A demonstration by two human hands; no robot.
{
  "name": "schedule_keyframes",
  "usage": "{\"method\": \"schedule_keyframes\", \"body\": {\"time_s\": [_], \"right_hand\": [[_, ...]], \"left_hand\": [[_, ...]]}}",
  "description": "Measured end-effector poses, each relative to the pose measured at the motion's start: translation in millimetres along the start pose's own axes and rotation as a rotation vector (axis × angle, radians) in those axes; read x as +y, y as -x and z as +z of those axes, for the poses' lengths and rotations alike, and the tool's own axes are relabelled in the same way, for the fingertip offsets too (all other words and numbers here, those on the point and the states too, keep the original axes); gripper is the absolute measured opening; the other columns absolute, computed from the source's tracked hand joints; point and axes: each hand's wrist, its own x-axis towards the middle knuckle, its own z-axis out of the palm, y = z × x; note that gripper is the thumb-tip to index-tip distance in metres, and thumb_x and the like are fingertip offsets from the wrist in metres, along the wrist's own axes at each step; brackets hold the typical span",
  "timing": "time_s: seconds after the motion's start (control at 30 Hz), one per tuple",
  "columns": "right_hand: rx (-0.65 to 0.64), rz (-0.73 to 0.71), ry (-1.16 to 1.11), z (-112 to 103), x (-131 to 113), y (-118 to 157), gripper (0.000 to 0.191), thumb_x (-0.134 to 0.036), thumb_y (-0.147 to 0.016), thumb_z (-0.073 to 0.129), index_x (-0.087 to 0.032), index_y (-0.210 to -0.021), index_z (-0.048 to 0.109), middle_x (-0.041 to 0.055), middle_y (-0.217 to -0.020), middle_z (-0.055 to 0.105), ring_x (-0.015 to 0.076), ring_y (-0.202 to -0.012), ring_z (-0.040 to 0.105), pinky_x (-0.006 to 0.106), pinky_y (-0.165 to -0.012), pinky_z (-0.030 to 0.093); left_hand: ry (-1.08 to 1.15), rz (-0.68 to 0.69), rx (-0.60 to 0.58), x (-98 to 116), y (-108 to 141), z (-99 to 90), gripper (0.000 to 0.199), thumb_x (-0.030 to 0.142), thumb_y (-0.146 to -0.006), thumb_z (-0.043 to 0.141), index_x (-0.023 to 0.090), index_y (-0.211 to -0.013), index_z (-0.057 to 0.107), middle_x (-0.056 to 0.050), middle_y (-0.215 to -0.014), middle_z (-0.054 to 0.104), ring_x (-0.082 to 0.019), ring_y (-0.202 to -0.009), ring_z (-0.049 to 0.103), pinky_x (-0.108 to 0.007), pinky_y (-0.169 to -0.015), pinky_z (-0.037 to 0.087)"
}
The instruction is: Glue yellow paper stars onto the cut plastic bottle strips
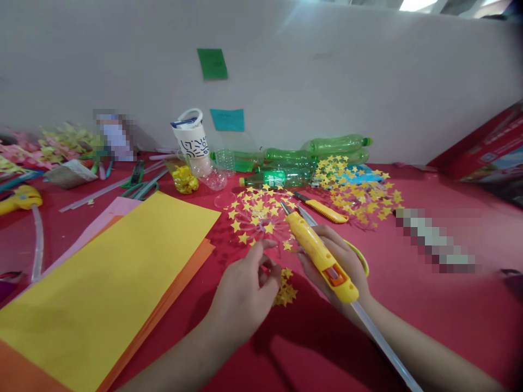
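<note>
My right hand point(347, 261) is wrapped round a yellow glue gun point(314, 242), its nozzle pointing up and left and a clear glue stick point(384, 337) trailing from its rear. My left hand point(249, 288) has its fingers bent and apart, with nothing visible between them. Just beyond it stands a plastic piece cut into thin strips, tipped with yellow paper stars point(255, 220). A small pile of loose stars point(287, 291) lies beside my left thumb. Scissors with a yellow handle point(362, 256) are partly hidden behind my right hand.
Yellow paper point(122, 277) tops a stack of sheets at left. A yellow box cutter point(329, 211) lies beyond the glue gun. Another star-tipped piece point(359, 190) is at right. Green plastic bottles point(335, 144) and a white cup point(192, 139) line the wall.
</note>
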Motion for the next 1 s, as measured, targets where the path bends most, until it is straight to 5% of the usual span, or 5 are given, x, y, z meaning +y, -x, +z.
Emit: {"method": "schedule_keyframes", "body": {"time_s": [0.13,0.53,1.0], "right_hand": [[-0.04,-0.011,-0.018,2.8,4.0,2.3,0.008,-0.02,-0.08,0.062,-0.021,-0.084,0.055,0.0041,-0.087,0.059,0.0189,-0.08,0.059,0.031,-0.07,0.049],[-0.113,0.088,-0.102,22.6,7.4,6.3,0.026,-0.023,-0.08,0.06,-0.023,-0.066,0.038,-0.0014,-0.066,0.044,0.0164,-0.063,0.05,0.028,-0.057,0.04],[-0.11,0.077,-0.069,26.1,10.9,6.2,0.022,-0.016,-0.078,0.062,-0.022,-0.07,0.042,-0.0008,-0.071,0.046,0.015,-0.063,0.049,0.028,-0.057,0.039]], "left_hand": [[0.039,-0.072,-0.058,-7.8,1.6,9.5,0.049,0.025,-0.082,0.053,0.023,-0.13,0.042,-0.006,-0.091,0.067,-0.02,-0.076,0.064,-0.032,-0.067,0.05],[0.416,-0.143,-0.089,-6.7,-6.9,13.3,0.026,0.012,-0.08,0.051,0.02,-0.105,0.051,-0.007,-0.111,0.063,-0.018,-0.105,0.06,-0.034,-0.094,0.045],[0.382,-0.119,-0.022,-8.6,-14.7,10.8,0.012,0.02,-0.084,0.053,0.021,-0.094,0.059,-0.004,-0.106,0.068,-0.017,-0.093,0.064,-0.031,-0.084,0.05]]}}
